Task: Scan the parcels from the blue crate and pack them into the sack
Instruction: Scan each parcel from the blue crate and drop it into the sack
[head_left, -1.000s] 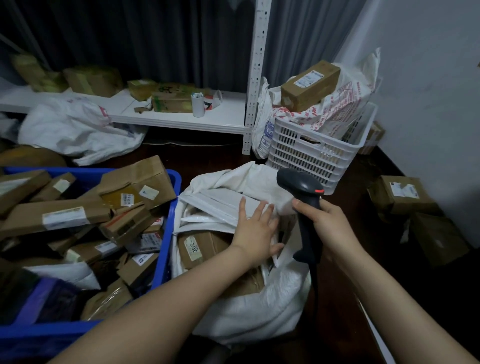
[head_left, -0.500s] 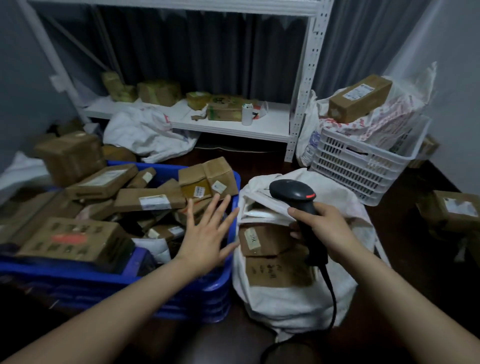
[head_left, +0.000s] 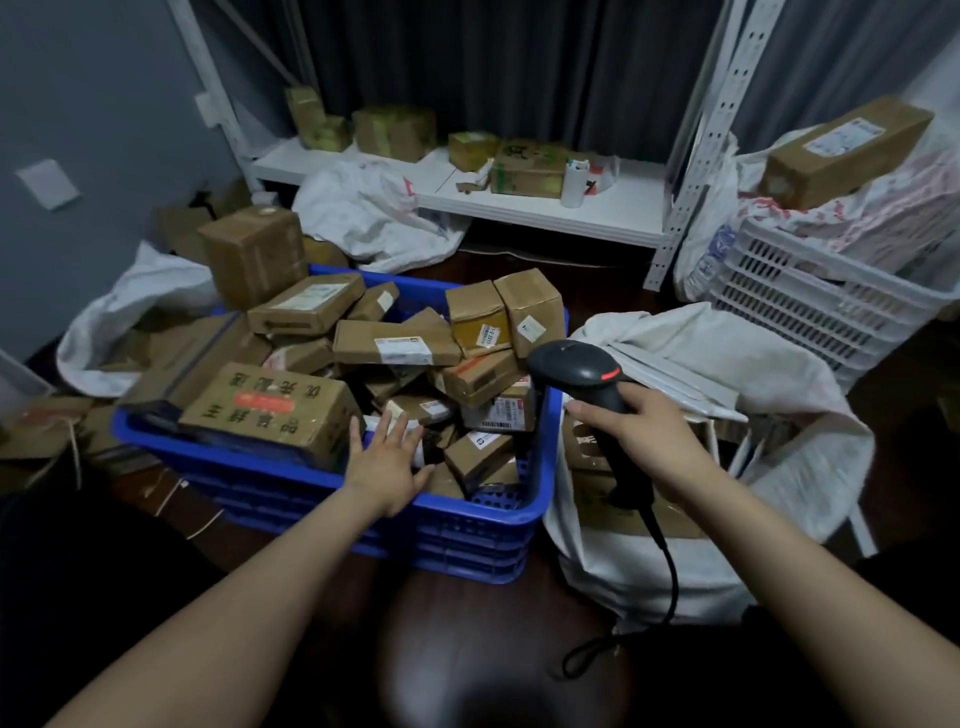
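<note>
Left hand (head_left: 387, 465) now over parcels (head_left: 397, 345) in blue crate (head_left: 457, 540)

Blue crate (head_left: 467, 543), perforated corner. Brown cardboard parcels (head_left: 363, 340), white labels (head_left: 402, 351) (a few with black barcodes). The big box (head_left: 270, 415) has a red patch and dark printed characters. Black scanner (head_left: 576, 370), red stripe. White sack (head_left: 769, 364). White basket (head_left: 810, 306), slotted grid pattern. White shelf (head_left: 597, 214), dark grey curtain (head_left: 519, 67), dark brown floor (head_left: 613, 296).

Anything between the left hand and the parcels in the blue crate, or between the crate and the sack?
Nothing visible blocks the left hand; it hangs open over the parcels at the near edge of the blue crate. The sack stands open right beside the crate, but the right hand holds the scanner over that crossing.
</note>
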